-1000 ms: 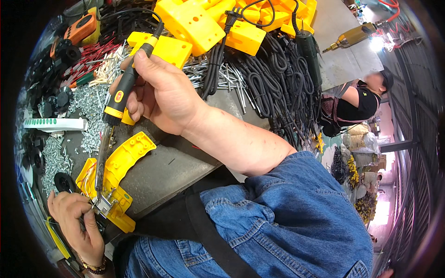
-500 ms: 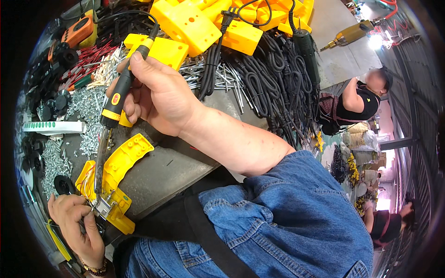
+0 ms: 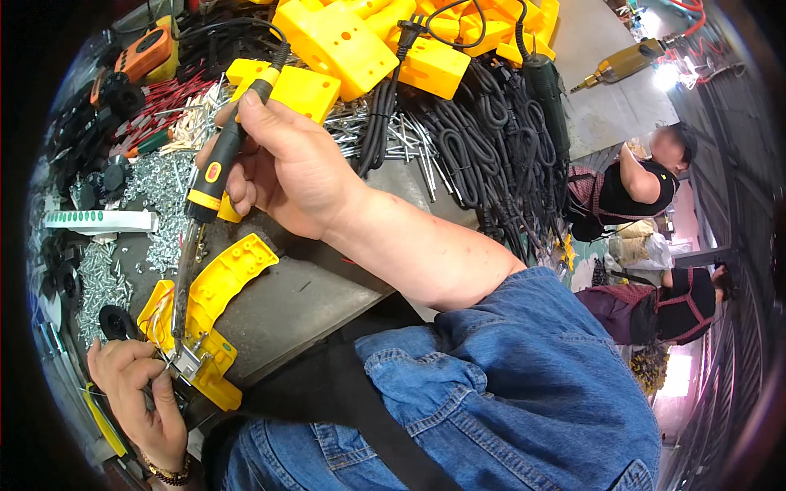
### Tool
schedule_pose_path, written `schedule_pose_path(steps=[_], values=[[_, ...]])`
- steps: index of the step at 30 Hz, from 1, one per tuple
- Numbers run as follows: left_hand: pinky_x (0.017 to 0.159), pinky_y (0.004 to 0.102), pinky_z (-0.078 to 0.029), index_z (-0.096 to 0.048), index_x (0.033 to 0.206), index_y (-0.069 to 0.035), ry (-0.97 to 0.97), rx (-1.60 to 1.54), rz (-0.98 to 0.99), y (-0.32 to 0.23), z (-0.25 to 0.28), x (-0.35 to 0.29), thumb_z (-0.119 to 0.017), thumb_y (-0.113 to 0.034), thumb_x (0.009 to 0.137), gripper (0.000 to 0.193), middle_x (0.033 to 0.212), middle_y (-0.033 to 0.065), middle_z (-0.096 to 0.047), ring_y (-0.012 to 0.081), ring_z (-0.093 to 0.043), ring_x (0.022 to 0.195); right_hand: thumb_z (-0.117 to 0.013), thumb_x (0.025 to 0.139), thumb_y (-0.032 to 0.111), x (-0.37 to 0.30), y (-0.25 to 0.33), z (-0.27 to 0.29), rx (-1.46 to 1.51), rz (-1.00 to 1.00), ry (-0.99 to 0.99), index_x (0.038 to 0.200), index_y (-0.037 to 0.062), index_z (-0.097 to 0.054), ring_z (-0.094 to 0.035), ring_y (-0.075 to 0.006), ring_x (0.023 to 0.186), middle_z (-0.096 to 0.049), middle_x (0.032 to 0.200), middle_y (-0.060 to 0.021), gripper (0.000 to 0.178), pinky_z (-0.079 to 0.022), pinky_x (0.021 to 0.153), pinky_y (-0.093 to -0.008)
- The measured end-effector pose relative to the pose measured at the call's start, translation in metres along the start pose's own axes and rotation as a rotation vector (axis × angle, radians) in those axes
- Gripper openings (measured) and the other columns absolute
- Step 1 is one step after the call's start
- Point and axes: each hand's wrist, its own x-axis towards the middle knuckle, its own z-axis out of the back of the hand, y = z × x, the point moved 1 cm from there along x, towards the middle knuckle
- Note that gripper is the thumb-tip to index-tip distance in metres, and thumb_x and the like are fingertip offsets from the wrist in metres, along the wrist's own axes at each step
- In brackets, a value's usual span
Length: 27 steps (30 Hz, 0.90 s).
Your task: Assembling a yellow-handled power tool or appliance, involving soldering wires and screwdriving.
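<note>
Left hand (image 3: 135, 393) pinching small metal part (image 3: 187, 360) on yellow housing (image 3: 214, 286) at near counter (image 3: 303, 303) edge, right hand (image 3: 282, 168) wrapped around soldering iron (image 3: 214, 168) pointing down at it, screws (image 3: 160, 184) and black cords (image 3: 483, 155) piled beyond

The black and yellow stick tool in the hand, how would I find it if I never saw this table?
Start at the grey workbench heaped with yellow plastic housings and black cords. Near its left side, the right hand grips a soldering iron like a pen, tip down on the metal part in the yellow shell that the left hand steadies. Only it has a black handle with yellow bands and a cord.
</note>
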Motion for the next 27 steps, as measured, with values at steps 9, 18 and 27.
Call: schedule_pose_path(steps=[9,18,27], values=[[0.11,0.0537,-0.028,-0.059,0.092,-0.004,0.002,0.005,0.009,-0.003,0.004,0.002,-0.064,-0.011,0.086,0.011,0.097,0.0119,-0.061,0.032,-0.057,0.099,-0.042,0.106,0.04,-0.002,0.002,0.001,0.054,-0.014,0.009,0.116,0.0104,-0.055,-0.064,-0.0145,0.063,-0.069,0.1,-0.0148,0.034,-0.055,0.055,-0.0284],[0.107,0.0501,-0.031,-0.059,0.093,-0.002,0.094,0.255,0.136,0.027,0.061,-0.027,-0.063,-0.002,0.078,0.016,0.1,0.0139,-0.059,0.0341,-0.055,0.101,-0.046,0.105,0.038,-0.004,0.006,-0.011,0.092,-0.063,-0.03,0.114,0.0078,-0.051,-0.063,-0.0137,0.06,-0.069,0.095,-0.0151,0.032,-0.054,0.051,-0.0261],[0.103,0.0475,-0.034,-0.061,0.095,-0.007,0.171,0.376,0.132,0.047,0.057,-0.025,-0.067,-0.003,0.077,0.019,0.097,0.0087,-0.06,0.0295,-0.057,0.1,-0.045,0.104,0.042,-0.011,0.014,-0.006,0.079,-0.063,-0.02,0.117,0.0101,-0.055,-0.059,-0.0132,0.067,-0.069,0.099,-0.0127,0.035,-0.05,0.055,-0.0262]])
